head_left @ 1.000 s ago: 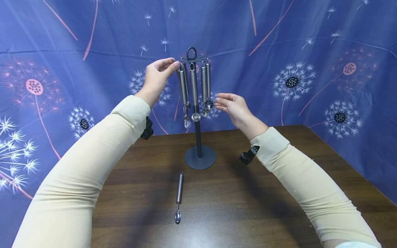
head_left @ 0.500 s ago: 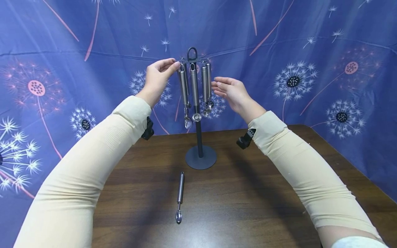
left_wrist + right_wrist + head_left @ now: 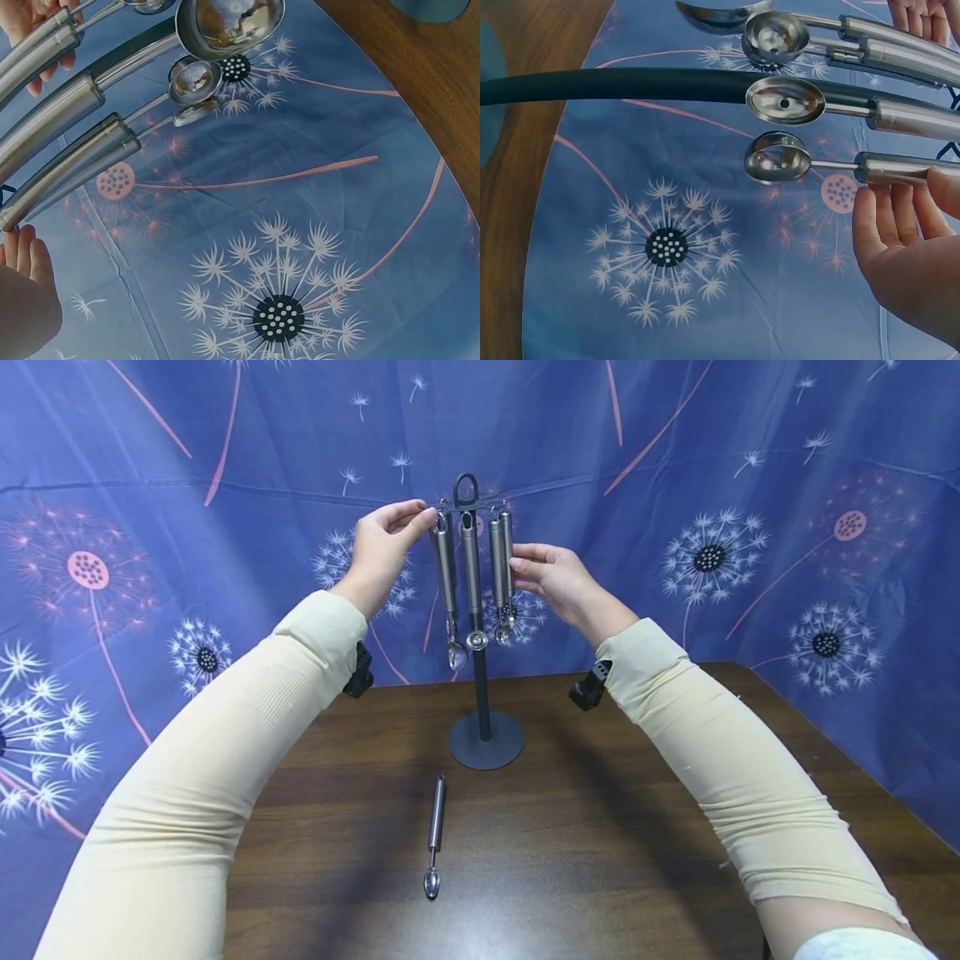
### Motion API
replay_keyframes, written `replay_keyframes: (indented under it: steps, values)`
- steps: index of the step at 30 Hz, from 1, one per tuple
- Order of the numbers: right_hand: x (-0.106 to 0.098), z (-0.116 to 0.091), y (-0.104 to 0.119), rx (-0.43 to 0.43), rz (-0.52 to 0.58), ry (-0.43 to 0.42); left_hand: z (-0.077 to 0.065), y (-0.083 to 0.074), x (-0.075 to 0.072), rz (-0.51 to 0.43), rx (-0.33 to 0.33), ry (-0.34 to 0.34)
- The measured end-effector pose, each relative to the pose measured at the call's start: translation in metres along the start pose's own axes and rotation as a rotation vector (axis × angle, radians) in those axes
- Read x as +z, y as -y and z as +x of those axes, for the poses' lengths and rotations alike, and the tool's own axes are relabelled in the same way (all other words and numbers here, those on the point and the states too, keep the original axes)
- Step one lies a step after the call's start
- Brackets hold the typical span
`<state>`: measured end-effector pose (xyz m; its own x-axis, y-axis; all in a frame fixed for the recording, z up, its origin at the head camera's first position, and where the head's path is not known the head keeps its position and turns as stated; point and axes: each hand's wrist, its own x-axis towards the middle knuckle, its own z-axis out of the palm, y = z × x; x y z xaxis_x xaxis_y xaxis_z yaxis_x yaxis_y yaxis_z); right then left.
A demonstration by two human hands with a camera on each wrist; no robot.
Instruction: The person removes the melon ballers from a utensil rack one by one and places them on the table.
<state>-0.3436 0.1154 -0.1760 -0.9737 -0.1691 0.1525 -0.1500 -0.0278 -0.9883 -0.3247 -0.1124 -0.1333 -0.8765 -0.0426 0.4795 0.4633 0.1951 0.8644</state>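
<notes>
Several steel-handled scoops hang from a dark metal stand (image 3: 482,693). My left hand (image 3: 381,550) pinches the top of a small scoop (image 3: 446,572) on the left side, at its hook end. On the opposite side, my right hand (image 3: 561,581) has its thumb and fingers on the handle of a melon baller (image 3: 777,159), thumb in front and fingertips behind. Between them hangs a scoop with a hole in its oval bowl (image 3: 785,100). A loose scoop (image 3: 435,835) lies on the table in front of the stand, bowl toward me.
The stand's round base (image 3: 486,752) rests on a brown wooden table (image 3: 600,827). Behind it hangs a blue cloth (image 3: 600,435) with a dandelion print. Black camera mounts sit on both wrists.
My right hand has risen and moved left to the hanging melon baller, taking its handle between thumb and fingers. My left hand has stayed at the top of its scoop.
</notes>
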Motion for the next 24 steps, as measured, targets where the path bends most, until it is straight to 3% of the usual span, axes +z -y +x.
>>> replay_keyframes:
  steps: [7,14,24]
  values:
    - [-0.0031,-0.0007,-0.0014,-0.035,-0.029,-0.033,-0.0012,-0.0006,-0.0001,0.007,-0.005,0.003]
    - [-0.0024,-0.0034,0.0012,-0.064,-0.005,-0.099,-0.0022,-0.0005,-0.0002,0.014,-0.009,-0.003]
    - [-0.0058,-0.009,0.0066,-0.068,0.018,-0.131,-0.0033,-0.0002,-0.0001,0.005,-0.003,-0.006]
